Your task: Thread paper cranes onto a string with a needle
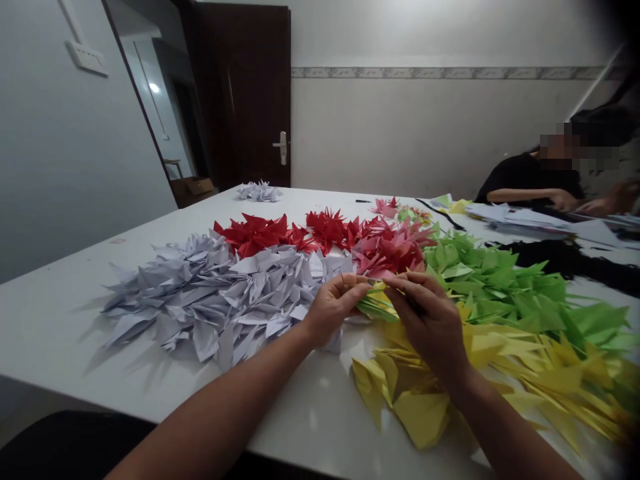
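Observation:
In front of me, my left hand (340,303) is closed with thumb and fingertips pinching a green folded paper crane (376,308). My right hand (433,320) grips the same piece from the other side, its fingers curled and partly hiding it. Just left of the hands spreads a heap of white paper cranes (200,293). Yellow cranes (420,410) lie under and around my right forearm, and green ones (500,273) are piled beyond it. Red cranes (255,233) and pink cranes (390,247) sit behind the hands.
A white table (60,320) carries everything. At the far right a person in a dark top (525,177) works near stacked paper sheets (520,217). Black cords (565,260) lie at right. A small white pile (260,192) sits near the far edge, before a dark door (250,93).

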A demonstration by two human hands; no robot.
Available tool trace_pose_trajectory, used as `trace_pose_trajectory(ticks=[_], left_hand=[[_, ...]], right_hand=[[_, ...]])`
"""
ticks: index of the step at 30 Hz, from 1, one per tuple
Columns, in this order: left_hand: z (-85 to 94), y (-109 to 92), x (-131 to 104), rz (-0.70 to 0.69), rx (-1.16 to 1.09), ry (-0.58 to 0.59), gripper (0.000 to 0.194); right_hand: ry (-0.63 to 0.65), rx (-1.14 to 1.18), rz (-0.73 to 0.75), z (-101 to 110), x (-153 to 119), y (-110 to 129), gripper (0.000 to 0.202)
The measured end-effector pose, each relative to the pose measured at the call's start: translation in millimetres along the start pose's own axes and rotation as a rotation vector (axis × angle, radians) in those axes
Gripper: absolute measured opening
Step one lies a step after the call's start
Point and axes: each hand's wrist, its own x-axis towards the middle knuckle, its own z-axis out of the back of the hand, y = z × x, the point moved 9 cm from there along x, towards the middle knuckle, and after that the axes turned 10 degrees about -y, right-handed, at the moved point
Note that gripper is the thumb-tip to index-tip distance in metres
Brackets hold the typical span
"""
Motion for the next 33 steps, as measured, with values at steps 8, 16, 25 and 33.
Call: trace_pose_trajectory(ticks=[8, 16, 25, 33], left_hand=[[7.0, -1.3, 4.9, 0.062, -0.177, -0.087, 0.046], [-3.5, 0.8, 1.4, 0.097, -0.181, 0.032, 0.049], [13.8, -5.0, 8.7, -0.035, -0.171, -0.154, 0.037], [12.0, -10.3, 6.2, -0.076, -0.176, -0.168, 0.036]], right_hand=[[-0.012, -0.006, -0.008, 2.8, 0.0, 9.9, 0.018], [0.043, 0.037, 0.009, -1.7, -1.2, 10.2, 0.016], [0.265, 0.174, -0.074, -16.0, -4.0, 14.0, 0.020], [0.417, 0.139, -0.448, -39.0, -23.6, -16.1, 0.037]])
